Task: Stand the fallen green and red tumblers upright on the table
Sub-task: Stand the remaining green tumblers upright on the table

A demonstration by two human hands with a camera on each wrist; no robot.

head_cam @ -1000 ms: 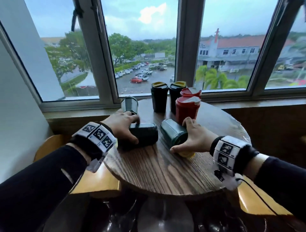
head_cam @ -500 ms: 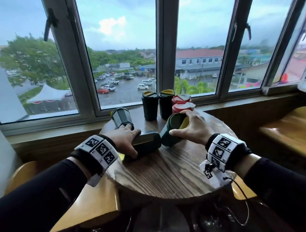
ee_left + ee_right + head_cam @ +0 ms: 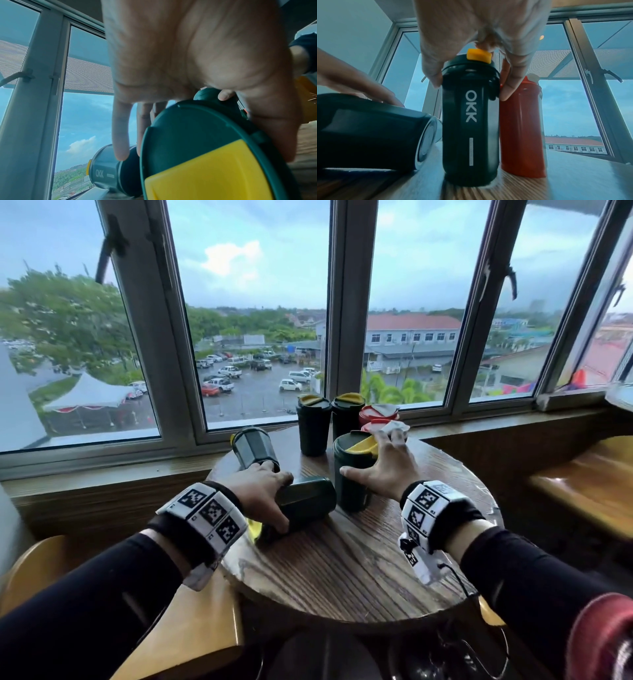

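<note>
Gripping from above, my right hand [image 3: 387,470] has its thumb and fingers spread around the lid end of an upright green tumbler [image 3: 352,474], which stands near the middle of the round wooden table [image 3: 342,570]. In the right wrist view the fingertips [image 3: 505,93] press the sides just under its dark lid with the yellow flap, and its base is on the wood, "OKK" reading down its side. My left hand [image 3: 260,491] lies over a second green tumbler [image 3: 305,503], which is on its side toward the table's left edge, its yellow-flapped lid end pointing at me. The fingers drape across the top of the body with the thumb down its near side; the left wrist view shows them loosely spread. A third green tumbler [image 3: 255,446] lies fallen at the far left edge by the window sill [image 3: 102,470]. Two green tumblers [image 3: 313,424] stand upright at the far edge, with two red tumblers [image 3: 376,414] upright just beside them, directly behind my right hand.
</note>
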